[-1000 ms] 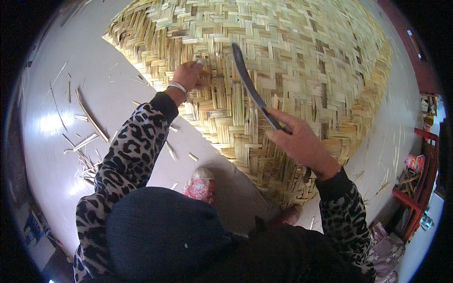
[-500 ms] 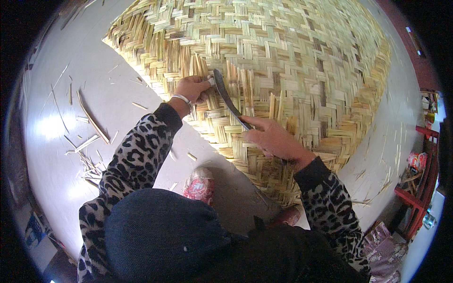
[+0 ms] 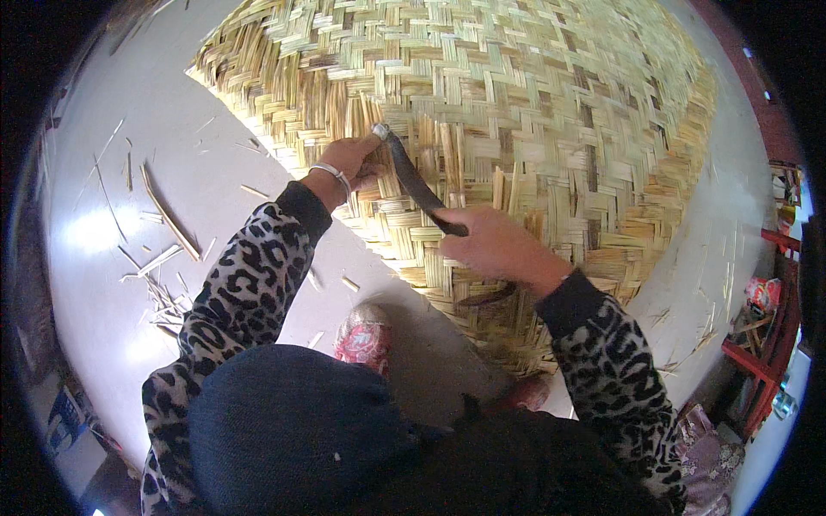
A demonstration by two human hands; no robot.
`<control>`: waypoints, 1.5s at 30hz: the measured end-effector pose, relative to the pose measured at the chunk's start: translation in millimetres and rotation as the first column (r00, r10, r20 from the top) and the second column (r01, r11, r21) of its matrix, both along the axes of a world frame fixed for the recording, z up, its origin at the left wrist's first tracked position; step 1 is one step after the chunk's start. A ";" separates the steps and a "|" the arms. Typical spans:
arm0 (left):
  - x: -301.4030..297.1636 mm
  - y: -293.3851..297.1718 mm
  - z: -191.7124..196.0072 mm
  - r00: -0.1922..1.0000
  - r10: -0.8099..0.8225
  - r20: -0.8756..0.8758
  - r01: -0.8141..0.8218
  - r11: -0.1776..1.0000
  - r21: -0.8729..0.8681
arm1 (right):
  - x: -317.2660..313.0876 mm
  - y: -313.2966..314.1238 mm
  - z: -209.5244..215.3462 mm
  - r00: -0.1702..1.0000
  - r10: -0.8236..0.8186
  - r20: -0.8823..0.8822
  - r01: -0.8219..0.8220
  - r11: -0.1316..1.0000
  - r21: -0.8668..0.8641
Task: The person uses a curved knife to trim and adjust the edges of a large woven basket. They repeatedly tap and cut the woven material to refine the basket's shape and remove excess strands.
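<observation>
A large woven bamboo mat (image 3: 551,95) covers the floor ahead of me. My right hand (image 3: 490,245) grips the handle of a dark curved knife (image 3: 411,179) whose tip rests on the mat's strips close to my left hand (image 3: 348,159). My left hand presses down on the weave near the mat's near edge, fingers curled on a strip. A pale bangle (image 3: 329,172) sits on my left wrist. Both sleeves have a leopard print.
Loose bamboo slivers (image 3: 163,258) lie scattered on the pale floor to the left. A pink patterned shoe (image 3: 366,337) shows below the mat's edge. Red furniture (image 3: 761,361) and clutter stand at the far right. The floor (image 3: 112,172) shines at left.
The knife, raised above the mat a second ago, has come down to the weave beside my left hand. My right hand moved left and lower. My left hand stayed put.
</observation>
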State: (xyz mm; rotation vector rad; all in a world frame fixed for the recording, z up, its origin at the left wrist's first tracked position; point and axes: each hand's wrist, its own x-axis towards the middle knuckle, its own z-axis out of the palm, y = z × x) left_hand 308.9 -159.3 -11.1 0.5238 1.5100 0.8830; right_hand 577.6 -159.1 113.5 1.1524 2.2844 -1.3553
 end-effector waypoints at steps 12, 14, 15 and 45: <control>11.6 7.3 22.9 0.990 0.130 0.055 -0.118 0.976 -0.183 | -41.0 -20.4 -26.5 0.991 -0.120 0.057 0.103 0.964 0.243; 12.1 6.8 31.8 0.992 0.122 0.044 -0.108 0.964 -0.244 | -49.0 -20.7 -34.8 0.986 -0.164 -0.032 0.165 0.935 0.314; 11.2 6.5 35.0 0.991 0.122 0.050 -0.103 0.953 -0.286 | -49.4 -20.2 -37.6 0.989 -0.145 0.008 0.136 0.940 0.314; 23.3 9.2 16.7 0.105 -0.523 -0.846 0.555 0.737 -0.386 | -21.5 -14.3 -17.9 0.968 0.022 0.248 -0.100 0.947 0.304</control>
